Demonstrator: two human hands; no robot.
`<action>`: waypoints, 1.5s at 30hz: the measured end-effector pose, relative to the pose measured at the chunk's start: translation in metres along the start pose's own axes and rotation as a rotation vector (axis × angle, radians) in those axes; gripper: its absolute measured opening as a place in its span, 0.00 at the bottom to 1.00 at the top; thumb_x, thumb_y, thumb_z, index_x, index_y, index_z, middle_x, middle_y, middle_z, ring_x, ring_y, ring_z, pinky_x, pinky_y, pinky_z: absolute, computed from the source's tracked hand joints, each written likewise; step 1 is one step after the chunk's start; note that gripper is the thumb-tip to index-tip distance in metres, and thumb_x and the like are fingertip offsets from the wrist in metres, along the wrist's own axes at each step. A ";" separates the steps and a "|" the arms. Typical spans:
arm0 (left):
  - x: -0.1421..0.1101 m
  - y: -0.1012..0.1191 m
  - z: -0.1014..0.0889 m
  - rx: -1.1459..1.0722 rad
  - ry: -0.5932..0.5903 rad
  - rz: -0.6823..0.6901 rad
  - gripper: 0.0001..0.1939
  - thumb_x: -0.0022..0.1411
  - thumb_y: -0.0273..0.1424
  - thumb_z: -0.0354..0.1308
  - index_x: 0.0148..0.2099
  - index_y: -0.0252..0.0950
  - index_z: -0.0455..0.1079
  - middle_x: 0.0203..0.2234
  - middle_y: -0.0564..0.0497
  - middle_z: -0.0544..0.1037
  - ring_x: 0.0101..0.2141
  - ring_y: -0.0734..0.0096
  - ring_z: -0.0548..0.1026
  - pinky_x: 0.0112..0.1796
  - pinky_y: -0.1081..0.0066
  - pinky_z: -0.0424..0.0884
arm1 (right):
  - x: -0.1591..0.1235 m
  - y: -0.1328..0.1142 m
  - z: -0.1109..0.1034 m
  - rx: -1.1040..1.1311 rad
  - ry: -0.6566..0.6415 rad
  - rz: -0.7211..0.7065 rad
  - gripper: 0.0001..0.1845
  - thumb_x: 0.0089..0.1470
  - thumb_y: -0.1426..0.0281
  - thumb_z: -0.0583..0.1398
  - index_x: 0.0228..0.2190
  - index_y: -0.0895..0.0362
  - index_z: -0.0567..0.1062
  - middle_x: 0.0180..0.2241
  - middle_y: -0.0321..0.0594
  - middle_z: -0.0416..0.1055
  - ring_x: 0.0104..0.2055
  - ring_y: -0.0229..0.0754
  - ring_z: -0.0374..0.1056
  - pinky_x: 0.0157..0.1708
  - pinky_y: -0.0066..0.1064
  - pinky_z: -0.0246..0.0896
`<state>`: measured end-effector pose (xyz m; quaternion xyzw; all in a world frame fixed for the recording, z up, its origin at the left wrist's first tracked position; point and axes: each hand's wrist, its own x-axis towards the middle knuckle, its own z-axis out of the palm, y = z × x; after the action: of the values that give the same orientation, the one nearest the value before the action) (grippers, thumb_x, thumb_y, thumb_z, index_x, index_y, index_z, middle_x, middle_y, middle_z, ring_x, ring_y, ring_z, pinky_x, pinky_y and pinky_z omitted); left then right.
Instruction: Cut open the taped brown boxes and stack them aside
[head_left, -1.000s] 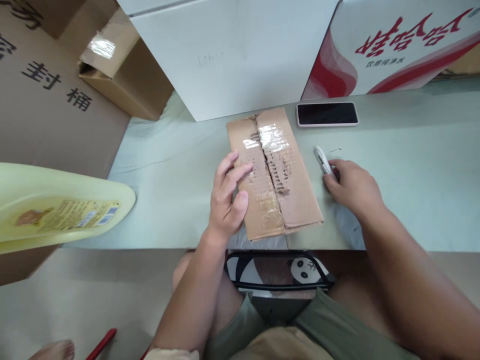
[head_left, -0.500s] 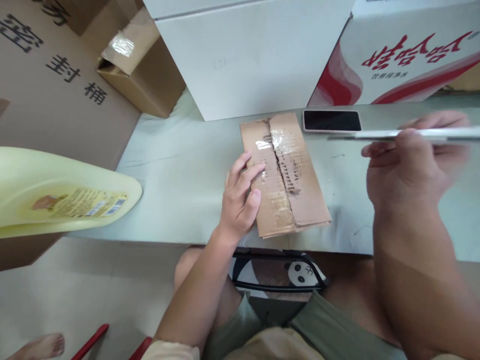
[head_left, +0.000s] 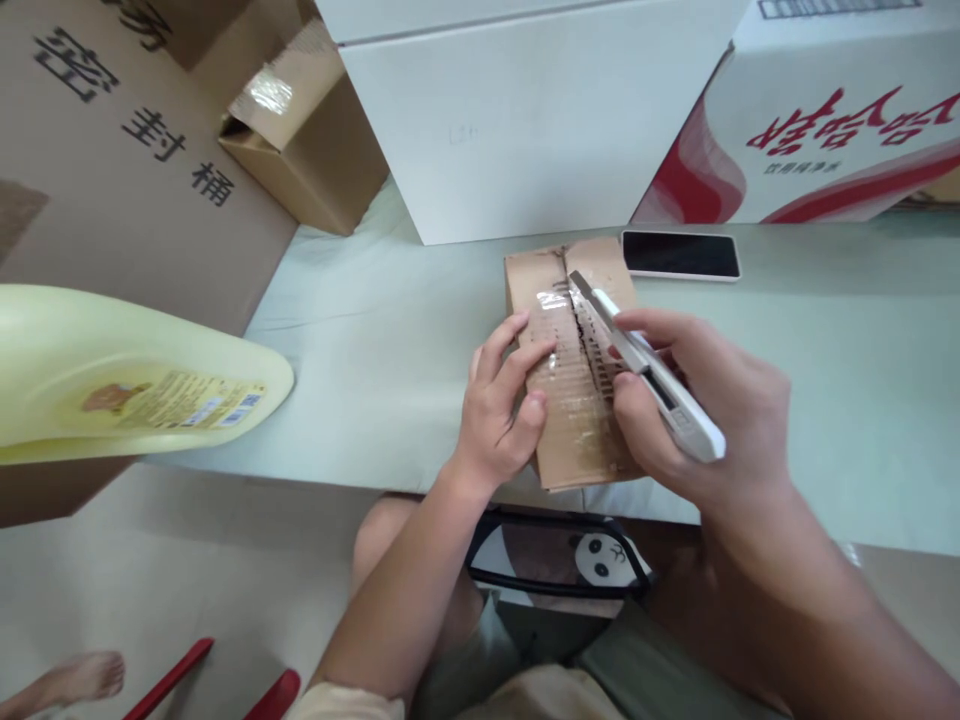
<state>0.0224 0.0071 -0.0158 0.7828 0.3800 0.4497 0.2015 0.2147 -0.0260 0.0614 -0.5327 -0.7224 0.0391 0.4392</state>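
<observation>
A small brown cardboard box with clear tape over a dark centre seam lies on the pale green surface in front of me. My left hand rests on its left edge, fingers spread and laid over the top. In my right hand is a white utility knife, gripped between thumb and fingers, with its metal blade out. The blade tip is over the far part of the seam; whether it touches the tape I cannot tell. My right hand hides the box's right side.
A phone lies just beyond the box. Behind stand a large white box and a red-and-white carton. At left are a yellow bottle, a big carton and a smaller brown box. A bare foot shows lower left.
My right hand has come leftward with the knife, from near the phone to over the box. The blade now points at the seam. My left hand has stayed on the box.
</observation>
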 end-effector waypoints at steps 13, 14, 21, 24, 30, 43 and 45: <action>-0.003 -0.007 0.002 0.006 -0.007 0.019 0.27 0.77 0.51 0.40 0.66 0.44 0.65 0.69 0.42 0.64 0.69 0.50 0.64 0.66 0.50 0.65 | -0.003 0.000 0.002 -0.035 -0.023 -0.036 0.14 0.53 0.73 0.58 0.43 0.52 0.74 0.31 0.37 0.76 0.29 0.42 0.74 0.27 0.32 0.66; -0.003 -0.007 0.002 -0.002 -0.003 0.018 0.27 0.77 0.51 0.40 0.66 0.44 0.65 0.69 0.42 0.65 0.69 0.50 0.65 0.66 0.50 0.65 | -0.003 0.000 0.002 -0.048 -0.027 -0.034 0.14 0.53 0.73 0.58 0.42 0.52 0.74 0.30 0.36 0.76 0.28 0.42 0.74 0.26 0.33 0.66; -0.002 -0.006 0.004 -0.028 0.016 0.021 0.27 0.77 0.51 0.40 0.65 0.43 0.66 0.68 0.41 0.66 0.68 0.52 0.67 0.65 0.51 0.66 | -0.005 0.000 0.002 -0.072 -0.005 -0.039 0.14 0.53 0.73 0.59 0.43 0.53 0.74 0.32 0.38 0.78 0.29 0.41 0.75 0.27 0.32 0.67; -0.002 -0.005 0.004 -0.005 0.014 0.024 0.27 0.77 0.51 0.40 0.65 0.43 0.67 0.67 0.41 0.67 0.68 0.52 0.67 0.64 0.51 0.67 | -0.006 0.000 0.002 -0.077 0.003 -0.040 0.13 0.53 0.72 0.59 0.42 0.54 0.74 0.33 0.39 0.79 0.28 0.41 0.75 0.26 0.32 0.67; -0.001 -0.002 0.001 -0.009 0.005 0.027 0.26 0.78 0.50 0.40 0.64 0.41 0.67 0.67 0.40 0.67 0.68 0.54 0.67 0.65 0.53 0.67 | -0.006 -0.004 0.001 -0.145 -0.041 -0.029 0.12 0.55 0.73 0.59 0.42 0.53 0.74 0.31 0.40 0.79 0.26 0.43 0.74 0.23 0.34 0.65; -0.002 -0.003 0.002 -0.005 -0.011 0.026 0.26 0.77 0.50 0.40 0.64 0.44 0.66 0.68 0.41 0.66 0.69 0.52 0.66 0.65 0.50 0.66 | -0.008 -0.007 0.003 -0.216 -0.027 -0.055 0.11 0.54 0.73 0.58 0.41 0.53 0.74 0.30 0.37 0.79 0.27 0.42 0.74 0.24 0.33 0.62; -0.002 -0.003 0.002 -0.003 -0.003 0.019 0.26 0.77 0.50 0.40 0.64 0.44 0.66 0.68 0.42 0.67 0.69 0.52 0.66 0.65 0.50 0.66 | -0.007 -0.006 0.004 -0.218 -0.018 -0.064 0.12 0.53 0.72 0.58 0.40 0.53 0.74 0.30 0.37 0.79 0.26 0.41 0.74 0.23 0.32 0.61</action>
<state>0.0221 0.0076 -0.0200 0.7867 0.3715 0.4512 0.1989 0.2076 -0.0326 0.0581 -0.5538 -0.7429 -0.0488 0.3729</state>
